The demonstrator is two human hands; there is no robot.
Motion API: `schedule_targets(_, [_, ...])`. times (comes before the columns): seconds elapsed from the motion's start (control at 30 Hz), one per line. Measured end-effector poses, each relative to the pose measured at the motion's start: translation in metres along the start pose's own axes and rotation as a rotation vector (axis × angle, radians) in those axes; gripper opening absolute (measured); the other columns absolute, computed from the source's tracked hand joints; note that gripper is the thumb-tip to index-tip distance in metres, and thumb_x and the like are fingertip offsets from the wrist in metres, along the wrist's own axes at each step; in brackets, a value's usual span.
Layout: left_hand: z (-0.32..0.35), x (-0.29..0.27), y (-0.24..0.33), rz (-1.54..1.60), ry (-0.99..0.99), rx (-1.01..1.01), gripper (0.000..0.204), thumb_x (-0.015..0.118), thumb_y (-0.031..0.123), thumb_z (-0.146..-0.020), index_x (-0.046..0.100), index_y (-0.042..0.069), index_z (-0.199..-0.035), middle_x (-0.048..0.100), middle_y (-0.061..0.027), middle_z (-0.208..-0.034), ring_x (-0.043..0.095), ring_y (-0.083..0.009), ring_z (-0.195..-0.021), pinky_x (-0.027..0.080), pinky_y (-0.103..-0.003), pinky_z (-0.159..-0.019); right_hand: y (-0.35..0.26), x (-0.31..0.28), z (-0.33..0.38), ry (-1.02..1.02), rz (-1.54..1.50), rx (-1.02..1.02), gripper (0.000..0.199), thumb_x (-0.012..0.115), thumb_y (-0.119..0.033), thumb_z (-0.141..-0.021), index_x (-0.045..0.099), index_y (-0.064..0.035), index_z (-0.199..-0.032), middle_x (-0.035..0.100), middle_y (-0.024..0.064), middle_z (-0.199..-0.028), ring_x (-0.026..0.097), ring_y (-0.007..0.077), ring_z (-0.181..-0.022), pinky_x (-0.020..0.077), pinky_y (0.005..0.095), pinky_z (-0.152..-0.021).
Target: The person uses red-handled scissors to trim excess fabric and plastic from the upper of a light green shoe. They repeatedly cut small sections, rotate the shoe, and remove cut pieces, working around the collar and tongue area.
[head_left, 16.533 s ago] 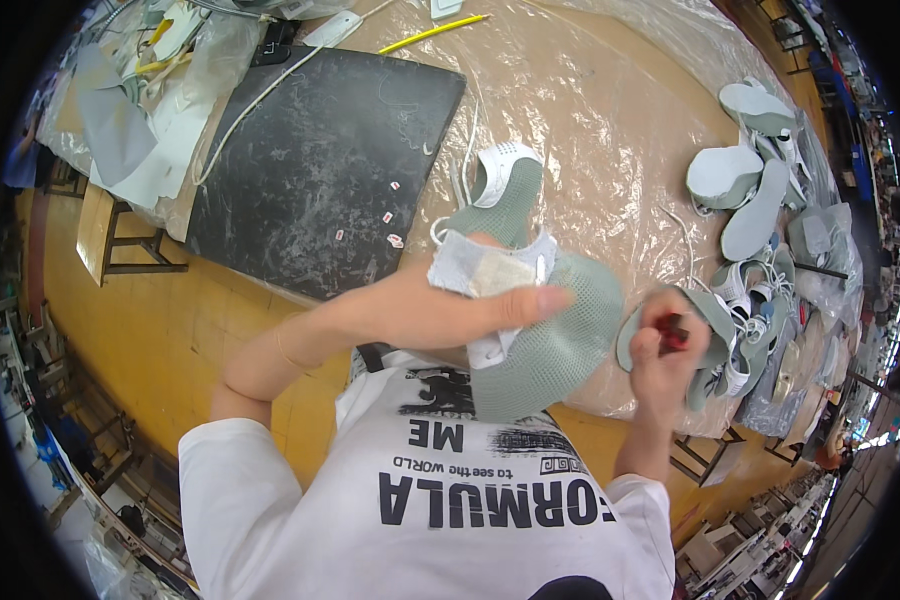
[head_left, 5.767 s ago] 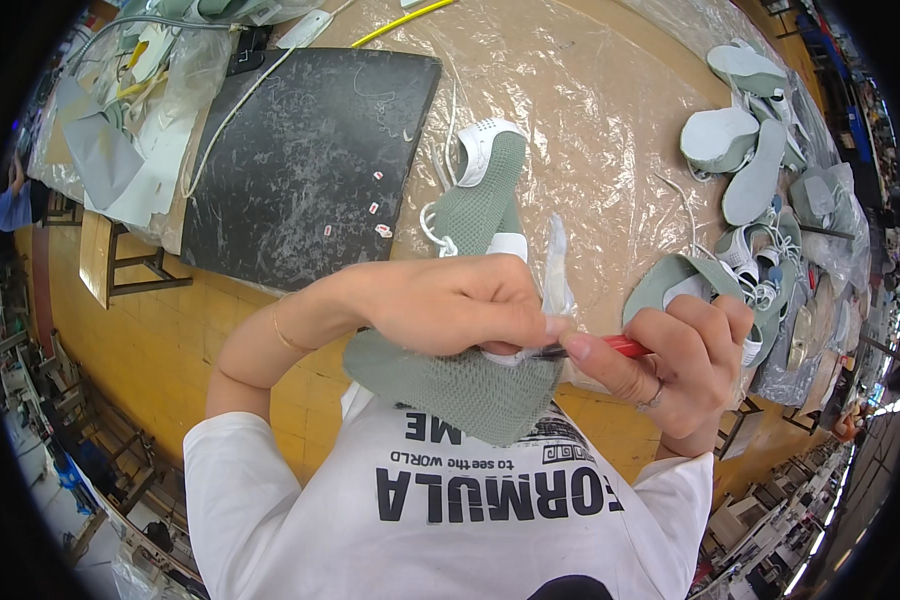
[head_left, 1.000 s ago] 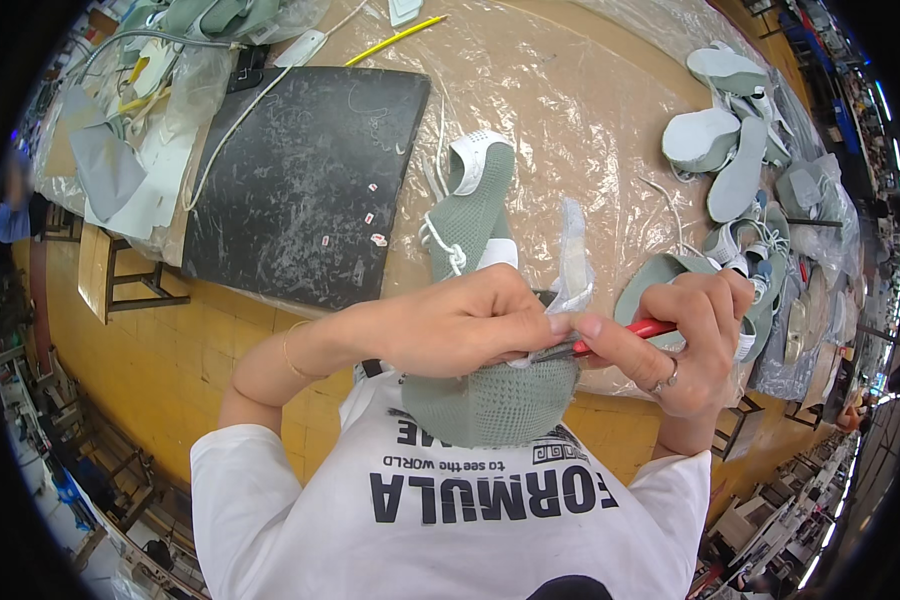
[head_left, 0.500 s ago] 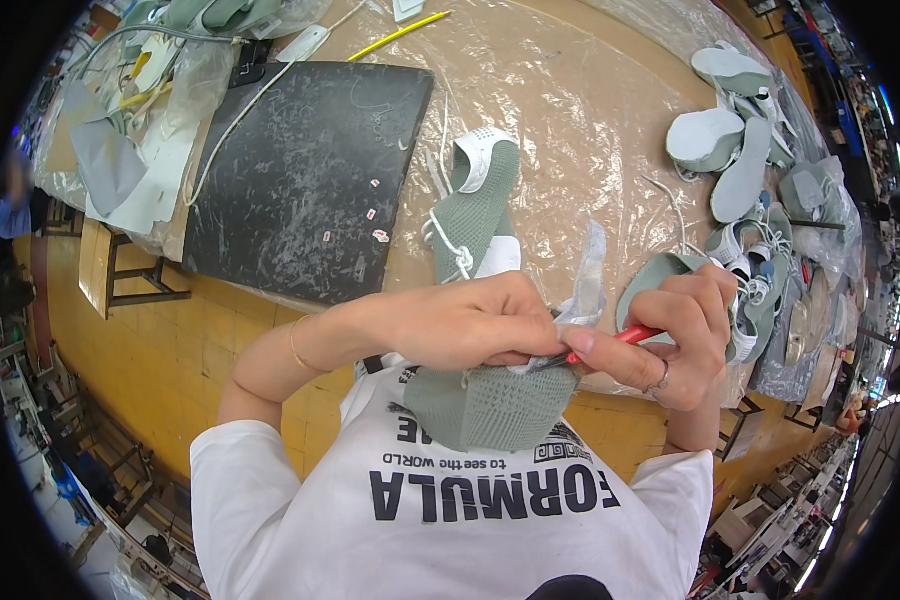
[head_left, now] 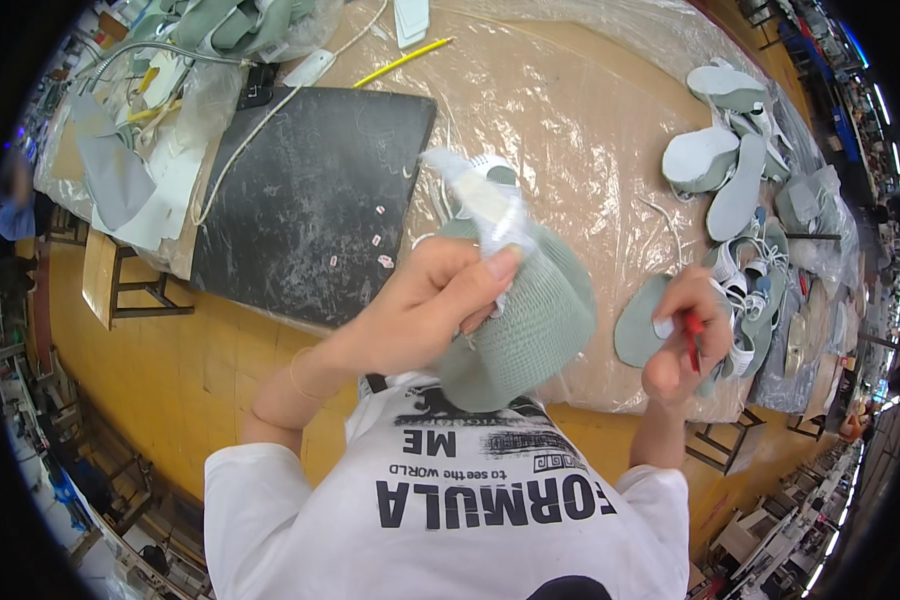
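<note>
My left hand (head_left: 420, 305) pinches a green-grey knit shoe upper (head_left: 545, 310) by its edge in front of my chest. A whitish, partly see-through strip (head_left: 485, 205) sticks up from between the same fingers. Off to the right, my right hand (head_left: 685, 330) is closed around a slim red tool (head_left: 693, 340); blur hides what its tip is. Behind the held upper, another green-grey shoe with a white heel (head_left: 500, 172) lies on the table, mostly covered from sight.
A black board (head_left: 305, 200) lies on the plastic-covered table (head_left: 570, 130) at the left, with a yellow pencil (head_left: 402, 63) beyond it. Grey soles (head_left: 700, 158) and strappy shoes (head_left: 755, 270) pile up at the right. A flat green-grey piece (head_left: 640, 325) lies beside my right hand.
My hands have moved apart: the right one has drawn away rightward with the red tool. My left hand has raised and turned the upper, and the whitish strip now leans left.
</note>
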State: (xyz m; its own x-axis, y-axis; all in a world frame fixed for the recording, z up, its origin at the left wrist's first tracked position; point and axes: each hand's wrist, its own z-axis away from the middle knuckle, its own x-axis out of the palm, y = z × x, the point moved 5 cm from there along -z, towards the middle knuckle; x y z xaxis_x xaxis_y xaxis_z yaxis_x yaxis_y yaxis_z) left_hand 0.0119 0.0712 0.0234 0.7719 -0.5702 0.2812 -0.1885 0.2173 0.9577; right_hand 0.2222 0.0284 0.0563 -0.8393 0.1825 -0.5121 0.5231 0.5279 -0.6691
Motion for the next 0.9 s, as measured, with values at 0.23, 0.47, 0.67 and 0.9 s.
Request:
schedule_targets(0.23, [0.008, 0.012, -0.013, -0.392, 0.176, 0.295, 0.026, 0.057, 0.020, -0.092, 0.061, -0.001, -0.078, 0.051, -0.0063, -0.061, 0.048, -0.0167, -0.056, 0.039, -0.031, -0.053, -0.010, 0.075, 0.025, 0.086, -0.789, 0.565, 0.043, 0.072, -0.042, -0.081, 0.061, -0.0004, -0.089, 0.060, -0.0001, -0.077, 0.051, 0.0075, -0.068, 0.0399, 0.0249, -0.059])
schedule_targets(0.47, [0.009, 0.015, -0.034, -0.337, 0.408, 0.416, 0.020, 0.057, 0.017, -0.091, 0.062, -0.002, -0.090, 0.054, -0.0131, -0.078, 0.052, -0.0245, -0.069, 0.041, -0.034, -0.062, -0.011, 0.095, 0.031, 0.232, -1.038, 0.880, 0.021, 0.062, -0.016, -0.091, 0.062, 0.0007, -0.103, 0.064, 0.0014, -0.092, 0.055, 0.0056, -0.081, 0.0449, 0.0212, -0.071])
schedule_targets(0.67, [0.013, 0.013, -0.036, -0.345, 0.374, 0.322, 0.023, 0.050, 0.015, -0.095, 0.061, -0.003, -0.084, 0.056, -0.0168, -0.087, 0.051, -0.0284, -0.077, 0.041, -0.037, -0.070, -0.018, 0.086, 0.013, 0.052, -0.798, 0.615, 0.023, 0.061, -0.014, -0.091, 0.062, 0.0015, -0.107, 0.065, 0.0035, -0.095, 0.058, 0.0077, -0.084, 0.0465, 0.0227, -0.075])
schedule_targets(0.9, [0.020, 0.015, -0.015, -0.308, 0.196, 0.328, 0.026, 0.048, 0.014, -0.095, 0.059, -0.002, -0.077, 0.057, -0.0141, -0.082, 0.051, -0.0248, -0.079, 0.041, -0.036, -0.071, -0.015, 0.076, 0.019, 0.169, -1.149, 0.868, 0.028, 0.061, -0.012, -0.086, 0.061, 0.0035, -0.109, 0.065, 0.0073, -0.098, 0.062, 0.0140, -0.082, 0.0513, 0.0286, -0.075])
